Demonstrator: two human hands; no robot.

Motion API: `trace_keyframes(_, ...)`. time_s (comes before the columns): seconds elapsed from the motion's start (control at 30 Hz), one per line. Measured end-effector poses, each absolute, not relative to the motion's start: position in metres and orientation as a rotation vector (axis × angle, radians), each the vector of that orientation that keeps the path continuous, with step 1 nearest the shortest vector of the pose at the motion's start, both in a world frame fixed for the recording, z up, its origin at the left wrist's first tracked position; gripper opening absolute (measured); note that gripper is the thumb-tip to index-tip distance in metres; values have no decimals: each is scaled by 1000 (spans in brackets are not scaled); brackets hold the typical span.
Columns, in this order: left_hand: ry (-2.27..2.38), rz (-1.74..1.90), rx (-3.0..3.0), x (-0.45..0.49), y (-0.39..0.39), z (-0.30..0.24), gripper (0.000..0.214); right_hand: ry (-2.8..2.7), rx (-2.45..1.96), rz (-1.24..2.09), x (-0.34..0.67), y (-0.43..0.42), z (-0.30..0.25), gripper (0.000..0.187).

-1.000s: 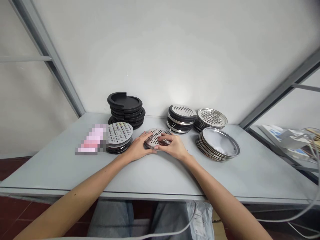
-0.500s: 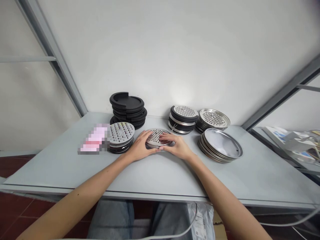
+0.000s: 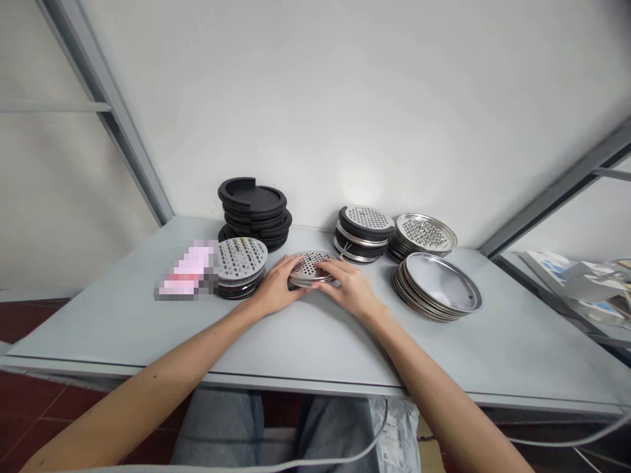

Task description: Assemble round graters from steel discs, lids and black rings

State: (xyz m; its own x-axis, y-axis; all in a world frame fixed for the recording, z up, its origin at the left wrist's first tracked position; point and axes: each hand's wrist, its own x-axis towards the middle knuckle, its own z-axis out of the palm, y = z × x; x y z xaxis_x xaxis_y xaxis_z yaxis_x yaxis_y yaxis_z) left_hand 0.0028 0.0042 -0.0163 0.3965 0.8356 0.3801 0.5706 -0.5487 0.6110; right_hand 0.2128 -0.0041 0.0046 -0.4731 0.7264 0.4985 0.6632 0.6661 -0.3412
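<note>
R hand (image 3: 352, 286) edged right along near rim of perf. metal disc (image 3: 309, 263); disc now gripped btwn it & L hand (image 3: 277, 288), well back from surface (image 3: 315, 348) front edge.

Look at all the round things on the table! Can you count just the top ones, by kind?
Holey or bumpy metal tops: 4 (left disc, middle disc, back disc, far-right disc)
Plain silver tops: 1 (plate)
Black tops: 1 (tray)
Total: 6
</note>
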Motion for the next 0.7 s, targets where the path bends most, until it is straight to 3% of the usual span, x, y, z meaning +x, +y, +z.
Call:
trace_keyframes(0.13, 1172, 950, 2286, 4, 1, -12, 91, -2263, -1050, 157, 212, -7, 9, 35)
trace_keyframes(0.37, 1145, 1005, 2306, 6, 0, -6, 70, -2249, -1094, 272, 215, -10, 14, 36)
trace_keyframes(0.7, 1236, 956, 2286, 5, 1, -15, 72, -2301, -1066, 139, 214, -8, 8, 36)
